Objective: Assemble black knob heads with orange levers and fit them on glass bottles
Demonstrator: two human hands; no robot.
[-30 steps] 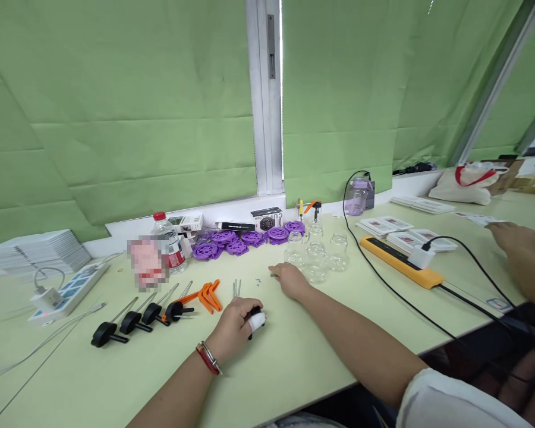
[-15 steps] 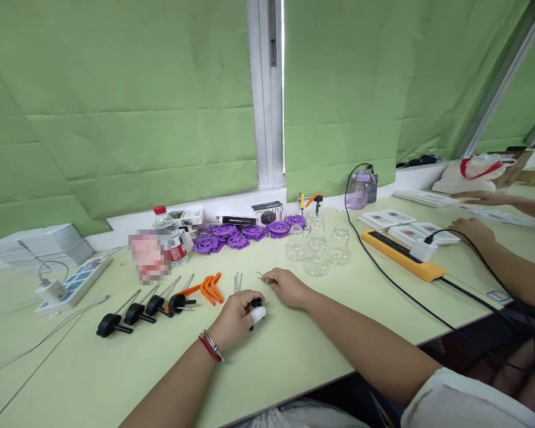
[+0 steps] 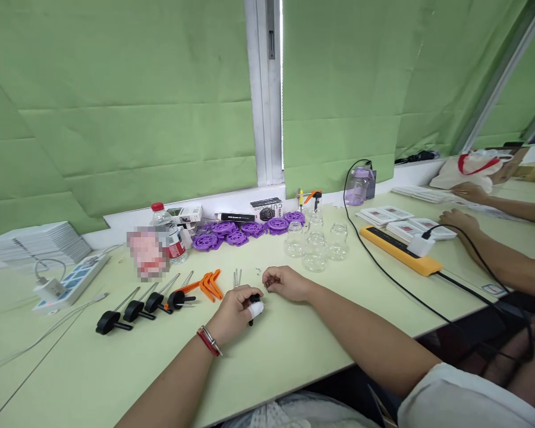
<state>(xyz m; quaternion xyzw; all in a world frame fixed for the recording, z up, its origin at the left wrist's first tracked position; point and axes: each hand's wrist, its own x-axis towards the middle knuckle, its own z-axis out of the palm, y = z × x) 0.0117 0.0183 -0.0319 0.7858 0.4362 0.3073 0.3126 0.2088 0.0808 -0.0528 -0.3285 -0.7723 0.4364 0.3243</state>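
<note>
My left hand (image 3: 229,315) is closed around a small black plastic part (image 3: 254,298), most of it hidden by the fingers. White wrapping (image 3: 255,309) covers one of its fingertips. Just to the right, my right hand (image 3: 289,283) has its fingertips pinched together; whatever they hold is too small to make out. Tiny metal pieces (image 3: 258,271) lie on the table beyond it. Several thin metal rods (image 3: 236,277) lie behind my left hand. Farther left are orange plastic pieces (image 3: 210,285) and a row of black round parts with metal rods (image 3: 108,322).
Purple plastic discs (image 3: 236,238) and a labelled bottle (image 3: 175,241) stand near the wall. Several clear jars (image 3: 315,255) are behind my right hand. A yellow power strip (image 3: 401,249) with a black cable lies right, near another person's hands (image 3: 461,220).
My right hand has drawn back toward me from the tiny metal pieces, its fingertips now pinched beside my left hand. My left hand still holds the black part.
</note>
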